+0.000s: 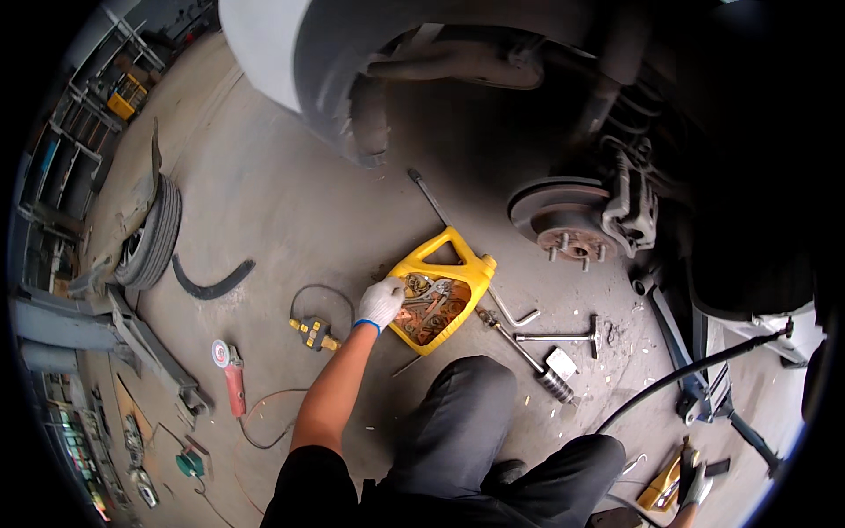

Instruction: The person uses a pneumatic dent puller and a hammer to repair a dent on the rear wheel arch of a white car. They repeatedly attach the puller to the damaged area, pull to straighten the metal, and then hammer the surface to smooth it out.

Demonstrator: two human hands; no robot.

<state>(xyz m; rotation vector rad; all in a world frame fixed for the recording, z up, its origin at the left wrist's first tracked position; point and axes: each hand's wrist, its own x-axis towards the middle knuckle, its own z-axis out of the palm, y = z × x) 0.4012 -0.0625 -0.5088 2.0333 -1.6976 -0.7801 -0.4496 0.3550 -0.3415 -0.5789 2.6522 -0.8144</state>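
Note:
My left hand (381,302), in a white work glove with a blue cuff, is closed at the left cut edge of a yellow plastic jug (476,280). Its fingertips are partly hidden. The jug lies on its side with a wall cut away, and loose bolts, nuts and small metal parts (431,308) fill it. Far to the right, by the lower edge, my gloved right hand (700,486) is closed on a dark flat piece (717,467), whose kind I cannot make out. Beside that hand sits a second yellow container (660,489).
Ahead right is a bare brake disc (563,207) with its caliper (630,207), under a raised car. A slide hammer (554,383), a T-handled tool (563,337) and a bent wrench (515,317) lie near the jug. Leftward are an angle grinder (234,378), a pendant control (315,333) and a tyre (157,233).

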